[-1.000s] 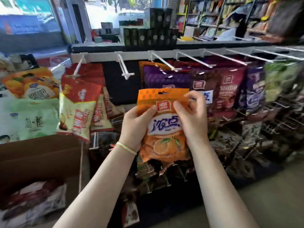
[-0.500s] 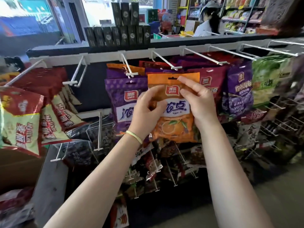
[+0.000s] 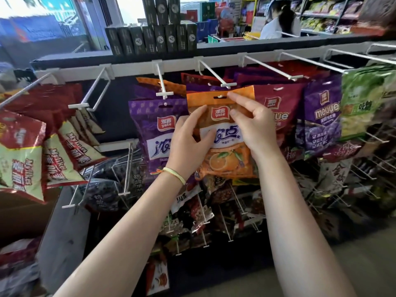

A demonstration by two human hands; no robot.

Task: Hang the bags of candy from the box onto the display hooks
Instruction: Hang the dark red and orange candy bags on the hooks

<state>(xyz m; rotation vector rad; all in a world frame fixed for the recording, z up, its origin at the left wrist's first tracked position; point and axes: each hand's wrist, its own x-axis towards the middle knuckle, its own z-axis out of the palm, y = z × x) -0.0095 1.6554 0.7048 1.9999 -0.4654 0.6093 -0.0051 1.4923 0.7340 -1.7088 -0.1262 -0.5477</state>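
An orange candy bag with an orange fruit picture is held up against the display rack. My left hand pinches its left edge, thumb on the front. My right hand holds its right side, with the index finger pointing at the hang slot near the top. The slot sits at the tip of a white display hook. A purple candy bag hangs on the neighbouring hook to the left. The cardboard box stands at the lower left with several bags inside.
More purple and maroon bags and a green bag hang to the right. Red and yellow bags hang at left, beside an empty hook. Lower hooks hold dark snack packs. Black boxes top the rack. A person stands behind.
Both hands have lifted the orange bag up and to the right, from in front of the rack to the tip of the hook. The view has shifted right along the rack.
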